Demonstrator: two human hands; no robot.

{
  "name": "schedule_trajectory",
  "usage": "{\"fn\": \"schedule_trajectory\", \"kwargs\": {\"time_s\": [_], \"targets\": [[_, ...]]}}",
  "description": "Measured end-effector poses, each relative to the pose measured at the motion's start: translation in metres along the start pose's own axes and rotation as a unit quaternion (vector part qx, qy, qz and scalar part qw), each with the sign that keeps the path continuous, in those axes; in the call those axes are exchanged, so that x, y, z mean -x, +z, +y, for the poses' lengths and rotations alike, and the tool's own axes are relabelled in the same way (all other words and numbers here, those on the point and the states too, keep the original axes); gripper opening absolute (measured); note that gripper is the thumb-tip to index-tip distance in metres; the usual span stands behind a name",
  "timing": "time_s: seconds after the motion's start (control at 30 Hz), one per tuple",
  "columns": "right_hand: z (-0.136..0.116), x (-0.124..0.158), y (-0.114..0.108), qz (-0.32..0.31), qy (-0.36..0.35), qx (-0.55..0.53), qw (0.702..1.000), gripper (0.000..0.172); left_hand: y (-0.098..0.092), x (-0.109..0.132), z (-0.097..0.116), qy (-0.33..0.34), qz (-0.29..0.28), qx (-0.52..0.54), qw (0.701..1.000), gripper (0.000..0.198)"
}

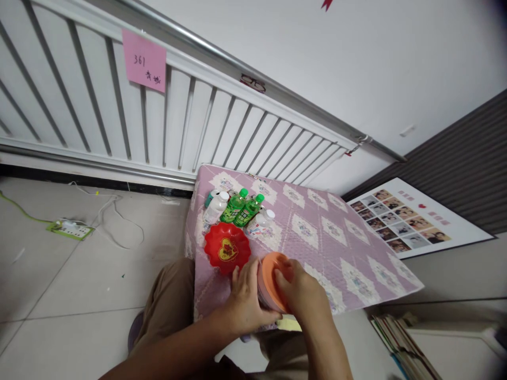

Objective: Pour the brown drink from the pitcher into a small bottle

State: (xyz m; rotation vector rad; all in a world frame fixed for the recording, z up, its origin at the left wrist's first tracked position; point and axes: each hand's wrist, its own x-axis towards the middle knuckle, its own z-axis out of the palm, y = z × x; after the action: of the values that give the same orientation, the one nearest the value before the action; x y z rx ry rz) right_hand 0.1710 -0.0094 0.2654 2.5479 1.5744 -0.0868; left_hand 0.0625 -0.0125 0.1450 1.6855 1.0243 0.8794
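My left hand point(244, 298) is wrapped around the side of a round plastic container point(262, 293) with an orange lid point(270, 272). On top, my right hand point(303, 290) has its fingers closed at the middle of the lid; what they grip there is partly hidden. The container is tilted near the table's front edge. Just left of it lies a red scalloped plate point(242, 237) with a yellow heart print. Behind the plate stand two green drink bottles point(234, 207) with green caps, a white-capped bottle point(216, 209) and another white-capped bottle point(259, 222).
Lavender patterned cloth covers the table point(285, 211). A white radiator point(178, 116) with a pink note point(144, 60) runs along the wall. A photo board point(420, 216) leans at right, above books point(400, 345). A power strip point(71, 228) and cables lie on the floor.
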Motion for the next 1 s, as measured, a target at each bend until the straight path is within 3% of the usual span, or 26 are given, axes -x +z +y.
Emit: {"fn": "schedule_trajectory", "kwargs": {"time_s": [0.2,0.53,1.0], "targets": [[0.000,0.017,-0.001,-0.028,-0.031,0.012,0.999,0.051,-0.006,-0.001,0.007,-0.051,-0.047,0.036,0.997,0.136],[0.012,0.006,0.011,0.018,-0.076,0.014,0.997,0.048,0.002,-0.002,0.009,-0.022,0.005,0.036,0.999,0.129],[0.003,0.009,0.004,0.010,-0.065,0.051,0.997,0.046,0.008,-0.003,0.000,-0.001,0.023,0.031,0.999,0.132]]}}
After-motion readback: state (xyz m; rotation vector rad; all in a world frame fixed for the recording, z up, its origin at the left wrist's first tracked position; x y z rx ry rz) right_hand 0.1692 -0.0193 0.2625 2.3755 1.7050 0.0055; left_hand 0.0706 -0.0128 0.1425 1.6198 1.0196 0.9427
